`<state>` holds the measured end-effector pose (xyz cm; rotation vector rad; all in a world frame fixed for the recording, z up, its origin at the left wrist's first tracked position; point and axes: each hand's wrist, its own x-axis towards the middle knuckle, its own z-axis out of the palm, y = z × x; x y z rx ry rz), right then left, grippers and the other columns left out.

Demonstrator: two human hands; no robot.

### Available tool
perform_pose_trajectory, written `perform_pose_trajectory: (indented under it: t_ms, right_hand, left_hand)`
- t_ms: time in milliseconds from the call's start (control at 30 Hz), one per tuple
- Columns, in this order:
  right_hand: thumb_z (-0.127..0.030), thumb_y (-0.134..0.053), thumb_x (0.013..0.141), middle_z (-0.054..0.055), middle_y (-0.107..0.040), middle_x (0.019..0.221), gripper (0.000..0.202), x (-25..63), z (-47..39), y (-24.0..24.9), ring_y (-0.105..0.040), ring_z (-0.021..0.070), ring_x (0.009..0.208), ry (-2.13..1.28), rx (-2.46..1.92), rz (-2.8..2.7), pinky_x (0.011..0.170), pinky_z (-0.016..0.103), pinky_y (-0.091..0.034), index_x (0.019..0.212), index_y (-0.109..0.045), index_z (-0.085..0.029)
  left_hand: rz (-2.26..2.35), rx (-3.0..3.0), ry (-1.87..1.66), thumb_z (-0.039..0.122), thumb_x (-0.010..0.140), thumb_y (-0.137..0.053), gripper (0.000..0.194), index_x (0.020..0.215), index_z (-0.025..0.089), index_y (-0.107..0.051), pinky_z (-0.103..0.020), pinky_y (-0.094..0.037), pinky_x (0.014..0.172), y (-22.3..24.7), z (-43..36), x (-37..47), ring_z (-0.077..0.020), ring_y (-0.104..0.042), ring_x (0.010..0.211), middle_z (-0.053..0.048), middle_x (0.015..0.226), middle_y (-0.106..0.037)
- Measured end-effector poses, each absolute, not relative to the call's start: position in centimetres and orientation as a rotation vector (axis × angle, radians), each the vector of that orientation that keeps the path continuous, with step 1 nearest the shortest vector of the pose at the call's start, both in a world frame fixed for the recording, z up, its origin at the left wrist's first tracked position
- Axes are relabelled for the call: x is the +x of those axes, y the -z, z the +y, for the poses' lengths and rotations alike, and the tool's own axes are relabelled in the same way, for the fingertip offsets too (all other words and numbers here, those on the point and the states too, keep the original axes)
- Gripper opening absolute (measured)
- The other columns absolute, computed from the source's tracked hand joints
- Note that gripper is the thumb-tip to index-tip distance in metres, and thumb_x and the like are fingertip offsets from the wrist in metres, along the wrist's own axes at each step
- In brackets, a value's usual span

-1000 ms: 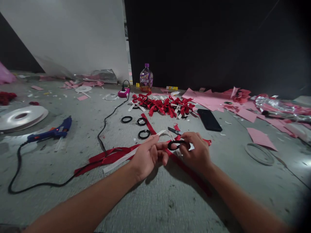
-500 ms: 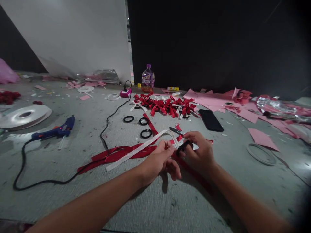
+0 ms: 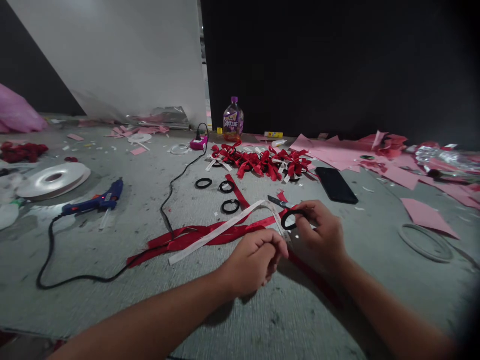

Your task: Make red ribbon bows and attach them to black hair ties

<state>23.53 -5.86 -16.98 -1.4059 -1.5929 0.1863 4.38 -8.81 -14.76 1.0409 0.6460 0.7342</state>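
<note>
- Well, the right hand (image 3: 320,227) pinches a black ring (image 3: 284,220).
- Left hand (image 3: 257,262) half-curled; I can't tell its grip.
- 3 more rings (image 3: 230,213) lie near red ribbon (image 3: 239,193).

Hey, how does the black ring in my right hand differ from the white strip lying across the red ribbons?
Colour: the ring is black, the strip white. Shape: the ring is a rounded loop, the strip a long flat length with a bend. State: the right hand holds the ring, while the strip lies partly over the red ribbons. Both are narrow bands.
</note>
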Motion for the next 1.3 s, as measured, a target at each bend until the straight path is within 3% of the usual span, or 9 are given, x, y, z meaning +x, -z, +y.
perform_pose_trajectory:
  t_ms: [200, 433, 600, 700, 900, 967, 1100, 1200, 1300]
  right_hand:
    - [-0.021, -0.055, 0.081, 0.004, -0.068, 0.077, 0.012, 23.3, -6.1, 16.8, -0.063, 0.0180, 0.066, -0.218, -1.388, -1.604, 0.061, 0.032, -0.046, 0.091, -0.061, -0.020]
    - [-0.019, -0.054, 0.082, 0.002, -0.066, 0.073, 0.010, 23.5, -6.2, 16.4, -0.061, 0.0154, 0.063, -0.209, -1.353, -1.626, 0.059, 0.029, -0.046, 0.090, -0.059, -0.020]
    - [-0.014, -0.054, 0.081, 0.002, -0.067, 0.079, 0.014, 23.2, -6.5, 16.6, -0.064, 0.0164, 0.070, -0.195, -1.336, -1.657, 0.063, 0.030, -0.046, 0.092, -0.059, -0.020]
    - [-0.014, -0.054, 0.082, 0.002, -0.066, 0.079, 0.016, 23.1, -6.6, 16.8, -0.063, 0.0163, 0.067, -0.205, -1.316, -1.664, 0.060, 0.029, -0.046, 0.097, -0.056, -0.021]
    - [-0.013, -0.055, 0.079, 0.007, -0.064, 0.096, 0.012, 22.6, -7.4, 16.4, -0.060, 0.0145, 0.068, 0.007, -1.151, -1.864, 0.060, 0.029, -0.046, 0.076, -0.048, -0.022]
    - [-0.012, -0.056, 0.078, 0.006, -0.064, 0.098, 0.014, 22.3, -7.7, 16.3, -0.060, 0.0154, 0.072, 0.075, -1.098, -1.912, 0.063, 0.029, -0.047, 0.074, -0.047, -0.022]
    - [-0.016, -0.059, 0.078, 0.006, -0.065, 0.095, 0.011, 21.9, -7.9, 16.5, -0.057, 0.0147, 0.068, 0.083, -1.087, -1.966, 0.062, 0.029, -0.046, 0.078, -0.050, -0.021]
    - [-0.017, -0.057, 0.078, 0.005, -0.064, 0.086, 0.007, 21.9, -7.7, 16.5, -0.056, 0.0148, 0.065, -0.044, -1.189, -1.935, 0.061, 0.029, -0.044, 0.077, -0.051, -0.021]
    - [-0.019, -0.054, 0.083, -0.001, -0.059, 0.066, 0.006, 22.0, -7.4, 16.3, -0.052, 0.0141, 0.057, -0.237, -1.318, -1.931, 0.056, 0.027, -0.039, 0.086, -0.059, -0.019]
  left_hand:
    - [0.666, 1.077, -0.853, 0.035, 0.092, -0.050, 0.014, 0.096, 0.021, -0.048, -0.016, -0.029, 0.034, 15.2, -8.3, 4.4, -0.0049, -0.032, 0.038, 0.007, 0.060, -0.046]
    - [0.610, 1.105, -0.876, 0.058, 0.095, -0.041, 0.037, 0.083, 0.024, -0.033, -0.016, -0.030, 0.034, 15.8, -8.2, 4.4, -0.0049, -0.033, 0.038, 0.009, 0.060, -0.042]
    - [0.745, 1.033, -0.841, 0.044, 0.098, -0.037, 0.037, 0.068, 0.021, -0.032, -0.017, -0.025, 0.036, 16.0, -8.1, 4.4, -0.0059, -0.028, 0.038, 0.009, 0.051, -0.031]
    - [0.854, 1.089, -0.862, 0.038, 0.097, -0.035, 0.037, 0.065, 0.021, -0.032, -0.019, -0.025, 0.040, 16.2, -8.0, 4.4, -0.0059, -0.028, 0.040, 0.007, 0.052, -0.033]
    - [1.037, 1.435, -1.097, 0.032, 0.097, -0.044, 0.013, 0.095, 0.020, -0.050, -0.024, -0.041, 0.064, 15.1, -8.3, 4.2, -0.0112, -0.049, 0.067, 0.002, 0.078, -0.054]
    - [1.031, 1.571, -1.096, 0.033, 0.097, -0.044, 0.019, 0.101, 0.019, -0.056, -0.026, -0.042, 0.071, 14.9, -8.2, 4.2, -0.0137, -0.053, 0.078, -0.002, 0.088, -0.060]
    - [1.003, 1.744, -0.930, 0.043, 0.096, -0.046, 0.033, 0.082, 0.016, -0.061, -0.027, -0.038, 0.067, 15.0, -8.1, 4.2, -0.0148, -0.051, 0.072, -0.002, 0.077, -0.060]
    - [0.934, 1.654, -0.943, 0.041, 0.096, -0.049, 0.030, 0.085, 0.016, -0.062, -0.026, -0.039, 0.066, 15.1, -8.0, 4.2, -0.0137, -0.052, 0.072, -0.002, 0.078, -0.060]
    - [0.842, 1.384, -0.906, 0.044, 0.093, -0.051, 0.029, 0.089, 0.016, -0.060, -0.022, -0.035, 0.052, 15.2, -7.9, 4.2, -0.0094, -0.047, 0.055, 0.002, 0.069, -0.053]
